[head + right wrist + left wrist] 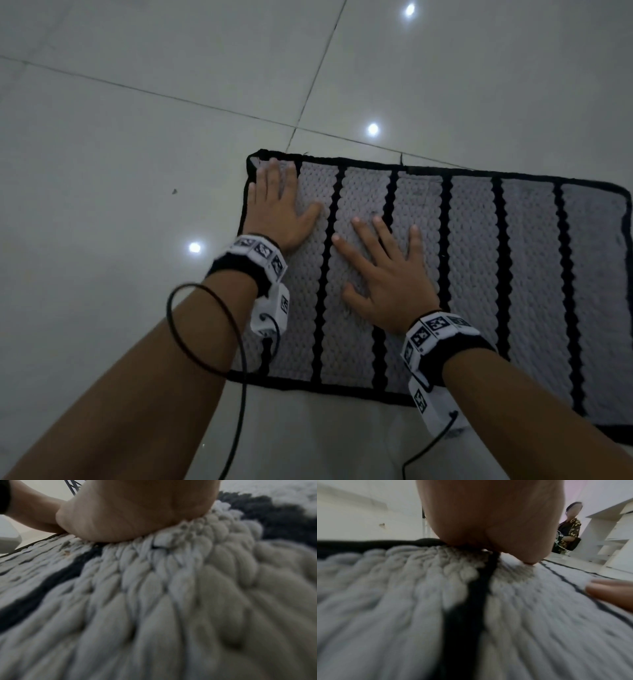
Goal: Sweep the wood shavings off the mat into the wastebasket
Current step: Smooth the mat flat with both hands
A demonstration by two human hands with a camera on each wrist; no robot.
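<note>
A grey woven mat [479,274] with black stripes and a black border lies on the tiled floor. My left hand [277,202] lies flat on its far left corner, fingers straight and together. My right hand [380,270] lies flat beside it with fingers spread. Both palms press the weave, as the left wrist view of the mat [402,601] and the right wrist view of the mat [154,601] show. A few tiny brown specks [66,553] sit in the weave near my right palm. No wastebasket is in view.
Glossy pale floor tiles [137,137] surround the mat, with one small dark speck [174,191] to the left. A black cable [205,325] loops off my left wrist. A person [570,530] stands by white shelving [611,534] beyond the mat.
</note>
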